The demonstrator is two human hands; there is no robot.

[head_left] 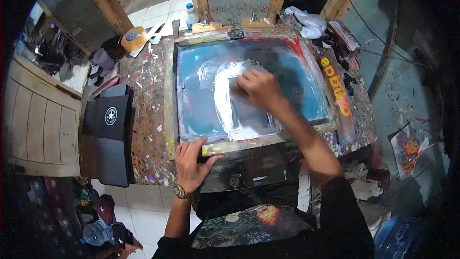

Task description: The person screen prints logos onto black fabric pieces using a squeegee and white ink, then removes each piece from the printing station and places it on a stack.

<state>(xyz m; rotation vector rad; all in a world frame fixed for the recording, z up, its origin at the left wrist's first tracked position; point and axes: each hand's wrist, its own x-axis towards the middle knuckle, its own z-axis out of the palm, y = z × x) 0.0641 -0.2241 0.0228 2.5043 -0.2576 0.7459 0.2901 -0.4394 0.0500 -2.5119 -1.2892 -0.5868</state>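
A screen-printing frame [254, 145] with a blue-green mesh lies on the worktable in front of me. My left hand [190, 162] grips its near left corner, fingers over the rim and thumb along the near edge. Over the middle of the mesh, my right hand [260, 86] is closed round a dark, motion-blurred tool [241, 95] that looks like a squeegee; most of it is hidden under the hand. Thick white ink [222, 93] forms a curved band left of and above this hand, with a thinner smear toward the near edge.
Black printed pieces [106, 132] are stacked at the left on the paint-spattered table [148, 110]. Behind them lies a tape roll [134, 39]. A white bottle [191, 15] and hinge clamps [235, 33] stand at the back. A crumpled white plastic bag [310, 23] sits at the far right.
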